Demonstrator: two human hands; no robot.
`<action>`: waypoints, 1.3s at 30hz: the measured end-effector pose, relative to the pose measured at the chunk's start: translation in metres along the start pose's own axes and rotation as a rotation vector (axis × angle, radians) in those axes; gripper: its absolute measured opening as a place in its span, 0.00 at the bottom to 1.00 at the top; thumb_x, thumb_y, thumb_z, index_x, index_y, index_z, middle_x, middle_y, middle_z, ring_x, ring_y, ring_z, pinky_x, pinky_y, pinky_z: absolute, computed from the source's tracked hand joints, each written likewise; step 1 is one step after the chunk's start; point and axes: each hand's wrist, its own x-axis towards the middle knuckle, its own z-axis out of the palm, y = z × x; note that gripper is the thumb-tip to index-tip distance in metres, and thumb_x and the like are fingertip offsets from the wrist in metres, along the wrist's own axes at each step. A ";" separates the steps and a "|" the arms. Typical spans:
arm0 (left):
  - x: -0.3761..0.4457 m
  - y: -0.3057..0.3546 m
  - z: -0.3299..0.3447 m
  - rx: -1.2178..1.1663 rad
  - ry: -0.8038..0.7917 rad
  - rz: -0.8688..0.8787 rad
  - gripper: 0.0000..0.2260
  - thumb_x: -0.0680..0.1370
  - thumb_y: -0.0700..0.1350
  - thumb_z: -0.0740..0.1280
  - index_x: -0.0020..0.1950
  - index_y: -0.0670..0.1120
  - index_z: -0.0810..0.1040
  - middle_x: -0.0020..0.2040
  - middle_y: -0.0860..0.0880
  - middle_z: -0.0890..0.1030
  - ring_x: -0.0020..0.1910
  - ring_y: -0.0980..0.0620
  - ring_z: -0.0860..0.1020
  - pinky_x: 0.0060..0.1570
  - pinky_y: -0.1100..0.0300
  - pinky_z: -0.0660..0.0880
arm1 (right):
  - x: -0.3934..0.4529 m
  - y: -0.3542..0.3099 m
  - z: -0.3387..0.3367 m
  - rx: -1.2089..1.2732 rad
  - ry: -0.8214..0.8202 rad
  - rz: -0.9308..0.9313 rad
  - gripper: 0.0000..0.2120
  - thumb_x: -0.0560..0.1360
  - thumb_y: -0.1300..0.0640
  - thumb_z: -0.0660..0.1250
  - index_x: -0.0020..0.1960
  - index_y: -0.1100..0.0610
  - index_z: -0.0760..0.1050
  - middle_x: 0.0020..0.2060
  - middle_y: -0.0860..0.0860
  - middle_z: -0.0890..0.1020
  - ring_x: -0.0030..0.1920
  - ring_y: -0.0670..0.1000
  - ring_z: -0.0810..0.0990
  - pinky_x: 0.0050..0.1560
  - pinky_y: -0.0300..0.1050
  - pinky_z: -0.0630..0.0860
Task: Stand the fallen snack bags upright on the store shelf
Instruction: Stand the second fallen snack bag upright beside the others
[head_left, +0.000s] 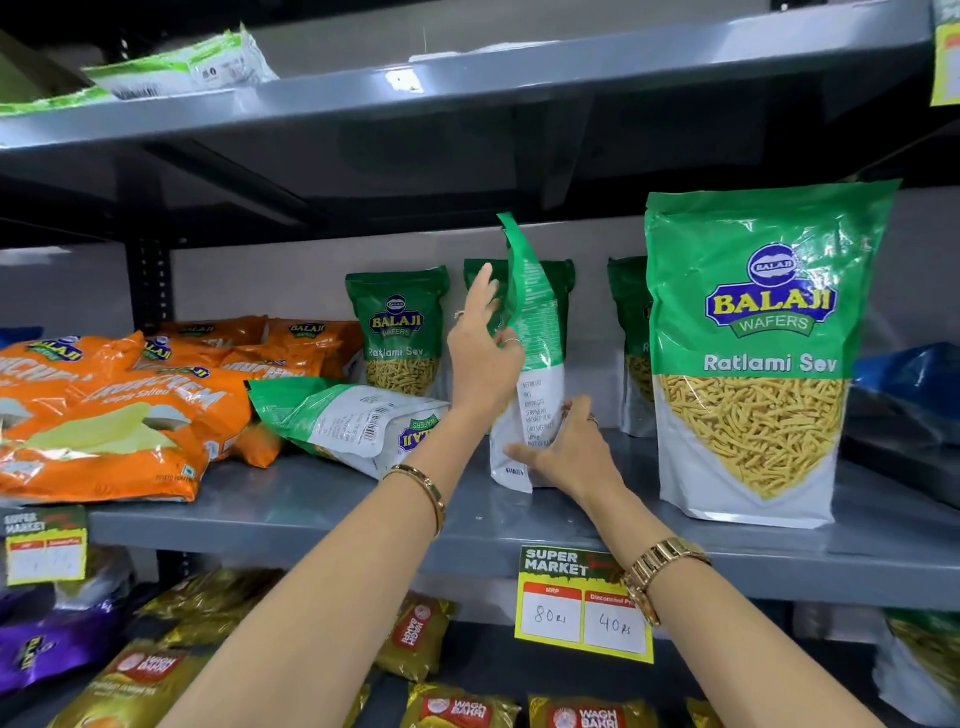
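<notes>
A green-and-white Ratlami Sev bag (535, 332) stands edge-on on the grey middle shelf (322, 514), turned sideways to me. My left hand (483, 358) holds its upper left side, fingers spread. My right hand (566, 447) grips its lower part near the base. Another bag of the same kind (348, 415) lies fallen on its face to the left, back label up. A large upright bag (753, 353) stands at the front right. Two or three more upright bags (400, 332) stand at the back.
Orange Crunchem chip bags (114, 410) lie piled at the shelf's left. A blue bag (909, 384) sits at far right. A yellow price tag (582, 603) hangs from the shelf edge. Yellow Wagh Bakri packs (452, 706) fill the shelf below. The upper shelf (467, 83) hangs low overhead.
</notes>
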 end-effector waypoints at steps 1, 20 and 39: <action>-0.001 0.000 -0.001 0.000 0.014 -0.007 0.30 0.75 0.30 0.63 0.75 0.44 0.59 0.71 0.43 0.69 0.70 0.48 0.69 0.56 0.69 0.72 | 0.000 0.000 0.000 0.008 -0.003 0.006 0.36 0.62 0.49 0.77 0.59 0.58 0.59 0.60 0.58 0.73 0.60 0.60 0.75 0.57 0.53 0.74; -0.025 -0.053 0.005 -0.011 -0.272 -0.769 0.26 0.82 0.56 0.45 0.71 0.42 0.66 0.70 0.51 0.64 0.69 0.51 0.65 0.66 0.63 0.60 | 0.000 0.000 -0.006 -0.047 -0.019 -0.011 0.26 0.73 0.58 0.64 0.68 0.57 0.59 0.61 0.61 0.73 0.59 0.62 0.74 0.49 0.47 0.67; -0.039 -0.069 0.000 0.395 -0.231 -0.632 0.33 0.76 0.61 0.60 0.68 0.36 0.64 0.69 0.38 0.69 0.68 0.40 0.67 0.63 0.52 0.66 | 0.026 0.019 -0.014 -0.135 0.051 0.314 0.17 0.79 0.68 0.53 0.67 0.69 0.60 0.65 0.68 0.70 0.65 0.65 0.71 0.57 0.52 0.72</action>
